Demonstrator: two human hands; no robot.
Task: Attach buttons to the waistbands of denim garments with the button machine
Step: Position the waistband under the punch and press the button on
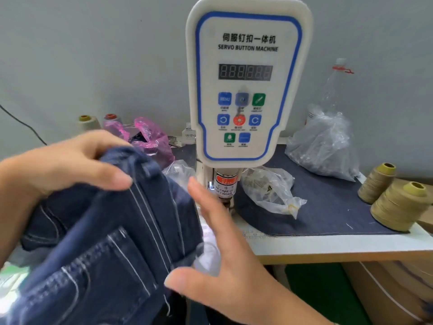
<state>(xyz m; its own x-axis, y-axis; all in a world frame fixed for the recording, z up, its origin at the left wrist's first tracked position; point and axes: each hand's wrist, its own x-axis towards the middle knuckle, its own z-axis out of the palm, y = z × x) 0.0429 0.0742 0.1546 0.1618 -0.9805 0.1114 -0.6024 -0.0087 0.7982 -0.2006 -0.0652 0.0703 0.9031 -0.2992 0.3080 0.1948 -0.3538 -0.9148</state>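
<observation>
1. Denim garment (100, 242), dark blue with pale double stitching, is bunched up between the two hands, held in the air in front of the machine; it is motion-blurred and its lower part runs out of the picture.
2. The left hand (63, 165) grips the top fold of the denim, thumb over the near side and fingers curled behind it.
3. Beyond the left hand's fingers sit two thread cones, soft with blur, and a crumpled pink plastic bag (152, 137).
4. The right hand (225, 261) is spread, fingers straight and apart, palm turned toward the garment's right edge; whether it touches the cloth is hard to tell.
5. Just past the right hand's fingertips stands the button machine (248, 85), a white housing with a blue-outlined panel reading "SERVO BUTTON MACHINE" under Chinese characters, a dark digit display, and coloured keys, one marked "MENU". A sticker lower down reads partly "CARE OF … FINGER".
6. Right of that hand lie clear crinkled plastic bags (269, 191) on a denim mat (328, 207).
7. Farthest right stand two olive-tan thread spools (398, 205).
</observation>
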